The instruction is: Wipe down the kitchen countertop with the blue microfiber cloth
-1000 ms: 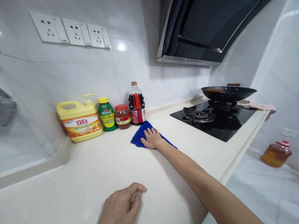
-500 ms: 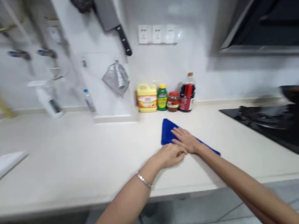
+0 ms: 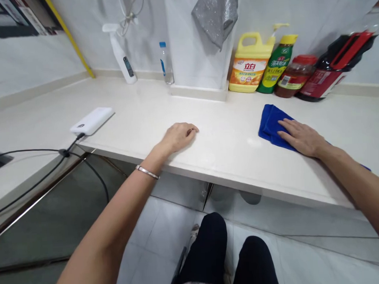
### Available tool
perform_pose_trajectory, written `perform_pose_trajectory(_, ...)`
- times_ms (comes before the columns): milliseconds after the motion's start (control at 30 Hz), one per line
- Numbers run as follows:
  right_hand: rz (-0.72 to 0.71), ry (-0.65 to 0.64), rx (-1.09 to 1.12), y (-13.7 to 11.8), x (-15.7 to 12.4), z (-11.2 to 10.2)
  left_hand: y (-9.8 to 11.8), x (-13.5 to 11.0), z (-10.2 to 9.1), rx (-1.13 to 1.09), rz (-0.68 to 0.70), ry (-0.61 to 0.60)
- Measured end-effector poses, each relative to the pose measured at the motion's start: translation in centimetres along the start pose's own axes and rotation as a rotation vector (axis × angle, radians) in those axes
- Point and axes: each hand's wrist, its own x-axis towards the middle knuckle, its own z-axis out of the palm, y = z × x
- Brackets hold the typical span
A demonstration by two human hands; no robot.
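My right hand (image 3: pixel 303 138) lies flat with its fingers spread, pressing on a folded blue cloth (image 3: pixel 269 120) on the white countertop (image 3: pixel 221 136). Part of the cloth is hidden under the palm and forearm; a small blue corner shows beyond the arm. My left hand (image 3: pixel 179 136) rests on the countertop well to the left of the cloth, its fingers curled in. A small dark spot shows between thumb and fingers, and I cannot tell whether anything is held. A silver bracelet (image 3: pixel 147 172) circles the left wrist.
Along the wall stand a yellow detergent jug (image 3: pixel 248 67), a green bottle (image 3: pixel 276 67), a red-lidded jar (image 3: pixel 296 77) and a large dark bottle (image 3: pixel 324 77). Leftward are a water bottle (image 3: pixel 166 65), a white spray bottle (image 3: pixel 120 56) and a white power bank (image 3: pixel 92 121) with a black cable.
My left hand has come away from beside the right hand and now rests farther left. The view has swung left and down. My right hand stays flat on the cloth.
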Motion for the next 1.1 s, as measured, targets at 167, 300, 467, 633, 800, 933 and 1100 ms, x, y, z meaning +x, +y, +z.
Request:
perform_pose_trajectory(167,0.065,-0.028,-0.027,-1.1,-0.5,-0.7,-0.6,-0.1,0.1,-0.036,-0.191,0.057)
perform_pose_trajectory(300,0.106,-0.003,-0.042,-2.9,-1.5,-0.9,-0.2,-0.1,-0.1,-0.04,-0.22,0.054)
perform_pose_trajectory(467,0.108,0.006,-0.069,-6.4,-3.0,-1.1,-0.3,-0.4,-0.4,-0.006,-0.211,0.063)
perform_pose_trajectory(633,0.024,0.004,-0.056,-11.8,-5.7,-3.0,-0.2,-0.6,-0.4,0.027,-0.199,0.074)
perform_pose_trajectory(800,-0.035,-0.028,0.045,-17.2,-7.4,-5.0,-0.4,-0.5,-0.6,0.08,-0.192,0.069)
perform_pose_trajectory(933,-0.089,-0.075,0.158,-20.7,-7.4,-6.1,-0.3,-0.4,-0.8,0.116,-0.186,0.056)
perform_pose_trajectory(1100,-0.2,-0.126,0.296,-25.3,-5.9,-7.1,-0.2,-0.1,-1.2,0.134,-0.202,0.025)
